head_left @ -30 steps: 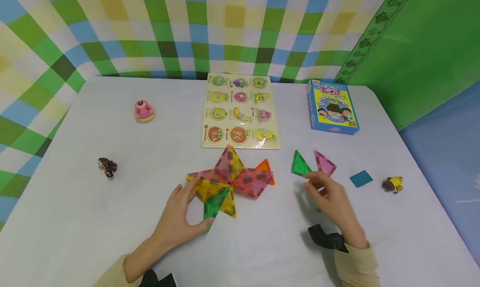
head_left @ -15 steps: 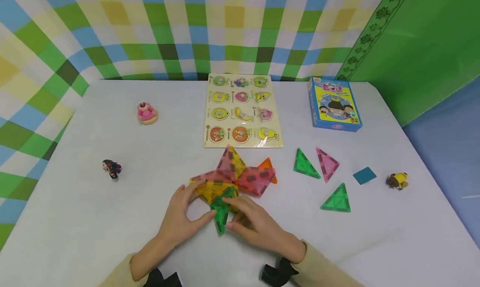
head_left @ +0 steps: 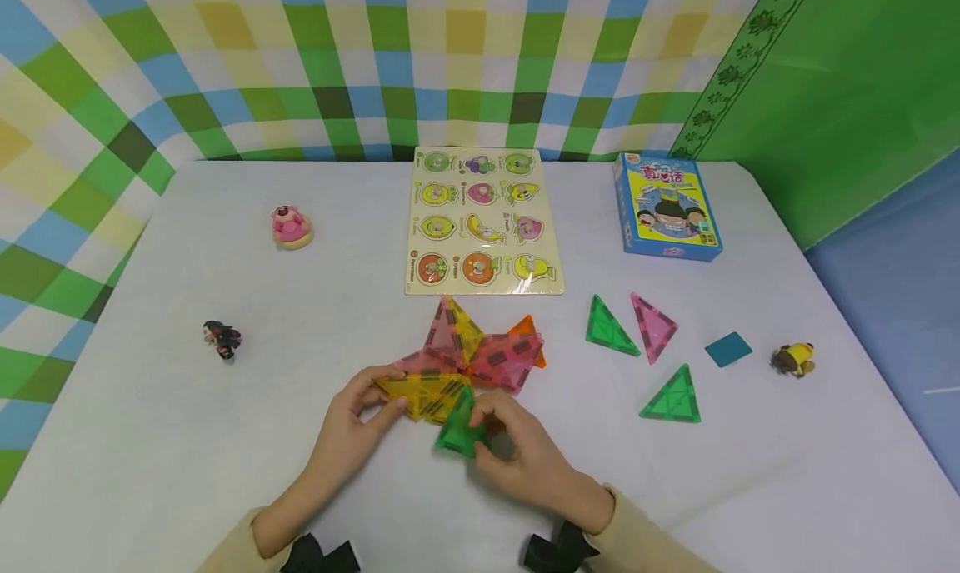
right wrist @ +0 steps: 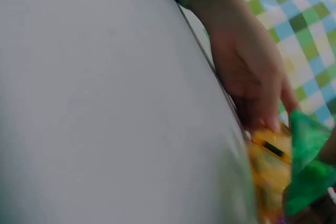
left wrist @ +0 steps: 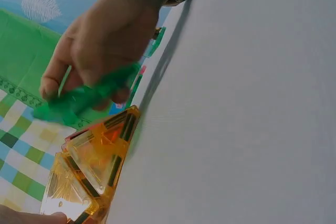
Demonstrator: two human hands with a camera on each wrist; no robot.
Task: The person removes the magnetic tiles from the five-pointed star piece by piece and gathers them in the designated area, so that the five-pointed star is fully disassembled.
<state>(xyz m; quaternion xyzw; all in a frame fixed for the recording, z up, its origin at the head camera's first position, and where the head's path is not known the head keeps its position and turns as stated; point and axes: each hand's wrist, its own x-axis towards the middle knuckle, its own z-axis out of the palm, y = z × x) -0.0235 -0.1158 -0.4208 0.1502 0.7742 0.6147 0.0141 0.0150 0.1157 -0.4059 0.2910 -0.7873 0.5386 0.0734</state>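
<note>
A flat cluster of translucent magnetic tiles point(head_left: 472, 356), pink, yellow and orange, lies at the middle of the white table point(head_left: 187, 440). My left hand point(head_left: 352, 423) holds the yellow tiles point(head_left: 420, 390) at the cluster's near left edge, thumb and fingers pinching them. My right hand point(head_left: 517, 456) pinches a green triangle tile point(head_left: 459, 427), tilted up off the table just in front of the yellow tiles. In the left wrist view the green triangle point(left wrist: 79, 100) hangs above the yellow tile point(left wrist: 97, 156). The right wrist view shows the green triangle point(right wrist: 307, 161) beside the left hand point(right wrist: 247, 77).
Loose tiles lie to the right: a green triangle point(head_left: 609, 327), a pink triangle point(head_left: 652, 325), another green triangle point(head_left: 673, 398) and a teal square point(head_left: 727, 348). A fruit puzzle board point(head_left: 480, 221), a blue box point(head_left: 666, 206) and small figures point(head_left: 291, 225) point(head_left: 221, 338) point(head_left: 792, 358) stand around.
My right hand came from the loose tiles on the right to the cluster, took the green triangle at its near edge and lifted it. The left hand shifted its grip on the yellow tiles.
</note>
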